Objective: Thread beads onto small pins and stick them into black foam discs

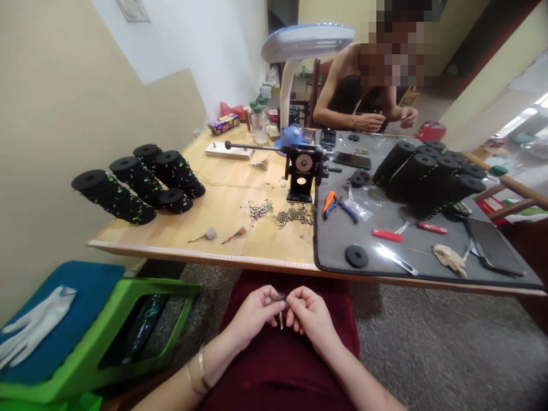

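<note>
Above my lap, my left hand [261, 311] is closed in a pinch on a small dark piece with a pale, narrow end hanging below the fingers [281, 321]. Fingertips of my right hand [309, 314] are pinched together against the same spot; whether they grip the piece or something finer is too small to see. Beyond the hands, near the table edge, lie two small feathery tufts [234, 235] on thin stems. Behind them are a pile of coloured beads [260, 211] and a heap of small metallic pieces [294, 217].
A black winding device [301, 171] with a long rod stands mid-table under a lamp [308, 43]. Stacked black foam spools [113, 197] stand left, more [428, 171] right. Pliers [339, 208], tweezers [396, 260] and a foam disc [357, 256] lie on the grey mat. A person sits opposite.
</note>
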`<state>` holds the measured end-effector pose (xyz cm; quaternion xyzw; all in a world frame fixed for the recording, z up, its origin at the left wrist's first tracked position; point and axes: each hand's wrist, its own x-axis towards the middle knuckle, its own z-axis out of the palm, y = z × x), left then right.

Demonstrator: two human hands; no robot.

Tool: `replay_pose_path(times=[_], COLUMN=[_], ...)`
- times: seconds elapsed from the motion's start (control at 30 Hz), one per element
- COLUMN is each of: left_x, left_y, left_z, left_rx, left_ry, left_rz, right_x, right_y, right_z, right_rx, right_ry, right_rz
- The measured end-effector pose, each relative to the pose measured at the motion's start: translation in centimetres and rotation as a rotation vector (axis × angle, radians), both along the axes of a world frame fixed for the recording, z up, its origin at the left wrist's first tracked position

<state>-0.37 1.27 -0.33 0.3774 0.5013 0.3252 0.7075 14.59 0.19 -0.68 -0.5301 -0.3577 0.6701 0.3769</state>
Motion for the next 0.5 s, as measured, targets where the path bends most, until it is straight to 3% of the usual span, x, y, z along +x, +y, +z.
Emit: replay_pose_path(times=[0.37, 0.5], left_x=[0.33, 0.46], left_y=[-0.22, -0.31], left_z=[-0.36, -0.39], left_rx=[0.167, 0.122], left_ry=[0.151, 0.075], left_rz=[-0.049, -0.015], right_x=[-0.22, -0.16], right_y=[0.04, 0.02], right_z=[-0.63, -0.8], right_rx=[0.13, 0.144], right_ry=[-0.131, -0.116], right_rz=[0.021, 0.015])
